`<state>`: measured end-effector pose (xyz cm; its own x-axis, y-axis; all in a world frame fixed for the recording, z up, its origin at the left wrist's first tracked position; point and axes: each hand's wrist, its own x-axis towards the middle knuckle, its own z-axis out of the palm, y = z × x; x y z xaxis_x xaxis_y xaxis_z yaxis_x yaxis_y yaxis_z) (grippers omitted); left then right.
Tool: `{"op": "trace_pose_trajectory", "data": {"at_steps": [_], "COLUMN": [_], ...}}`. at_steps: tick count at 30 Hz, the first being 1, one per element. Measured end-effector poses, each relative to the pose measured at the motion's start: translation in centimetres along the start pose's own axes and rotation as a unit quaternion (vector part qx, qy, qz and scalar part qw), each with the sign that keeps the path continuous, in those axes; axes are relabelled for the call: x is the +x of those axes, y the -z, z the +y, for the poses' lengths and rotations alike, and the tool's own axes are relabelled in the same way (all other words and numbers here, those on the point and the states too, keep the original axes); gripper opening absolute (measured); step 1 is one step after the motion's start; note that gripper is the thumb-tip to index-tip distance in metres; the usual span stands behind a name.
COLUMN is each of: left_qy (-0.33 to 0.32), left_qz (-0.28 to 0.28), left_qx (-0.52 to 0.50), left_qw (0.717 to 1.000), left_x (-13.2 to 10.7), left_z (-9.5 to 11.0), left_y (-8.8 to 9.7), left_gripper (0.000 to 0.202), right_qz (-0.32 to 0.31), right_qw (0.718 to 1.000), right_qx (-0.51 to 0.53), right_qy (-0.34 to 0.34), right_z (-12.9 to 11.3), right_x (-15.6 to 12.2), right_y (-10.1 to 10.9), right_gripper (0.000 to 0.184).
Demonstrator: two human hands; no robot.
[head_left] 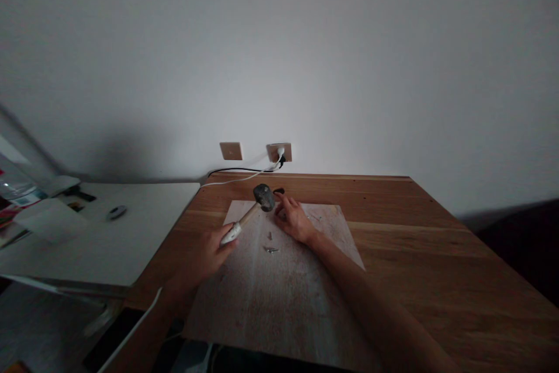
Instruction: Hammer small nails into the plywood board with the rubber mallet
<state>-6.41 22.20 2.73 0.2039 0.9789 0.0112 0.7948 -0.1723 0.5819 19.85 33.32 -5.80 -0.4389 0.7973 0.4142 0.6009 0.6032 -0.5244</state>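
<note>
My left hand (pixel 216 251) is closed around the white grip of a mallet (pixel 248 215) with a wooden handle and a dark grey head. The mallet head is raised, just left of my right hand (pixel 294 219). My right hand is over the far part of a pale, worn board (pixel 279 297), its fingers curled together; what they pinch, if anything, is too small to make out. A small dark object (pixel 278 191) shows just beyond the fingertips. Several small metal pieces, perhaps screws or nails (pixel 271 249), lie on the board between my hands.
The board lies on a wooden table (pixel 406 251) against a white wall. A wall socket (pixel 279 152) holds plugs, with a white cable (pixel 240 180) running left along the table's back. On a white table (pixel 144 233) at left are a computer mouse (pixel 116 212) and papers (pixel 48 220).
</note>
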Motion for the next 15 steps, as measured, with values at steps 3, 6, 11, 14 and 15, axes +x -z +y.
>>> {"op": "trace_pose_trajectory", "data": {"at_steps": [3,6,11,14,15], "left_qy": [0.007,0.015,0.005,0.001,-0.001], "left_qz": [0.003,0.015,0.004,-0.002,-0.005], "left_qx": [0.004,0.0,-0.014,-0.014,-0.016], "left_qw": [1.0,1.0,1.0,1.0,1.0], "left_x": [-0.05,-0.19,-0.29,-0.24,-0.22], "left_z": [-0.59,-0.89,-0.61,-0.61,-0.67], "left_y": [-0.2,-0.49,-0.53,-0.53,-0.59], "left_gripper": [0.044,0.045,0.045,0.047,0.047], "right_qz": [0.002,-0.003,0.001,0.0,0.0], "right_qw": [1.0,1.0,1.0,1.0,1.0], "right_qx": [0.002,0.009,0.02,0.016,0.014], "right_qy": [-0.004,-0.004,0.004,-0.004,-0.008], "right_z": [-0.03,-0.13,-0.15,-0.06,-0.04], "right_x": [0.02,0.0,-0.03,0.03,0.06], "right_y": [0.02,0.17,0.29,0.19,0.15], "right_gripper": [0.076,0.076,0.074,0.071,0.071]}}
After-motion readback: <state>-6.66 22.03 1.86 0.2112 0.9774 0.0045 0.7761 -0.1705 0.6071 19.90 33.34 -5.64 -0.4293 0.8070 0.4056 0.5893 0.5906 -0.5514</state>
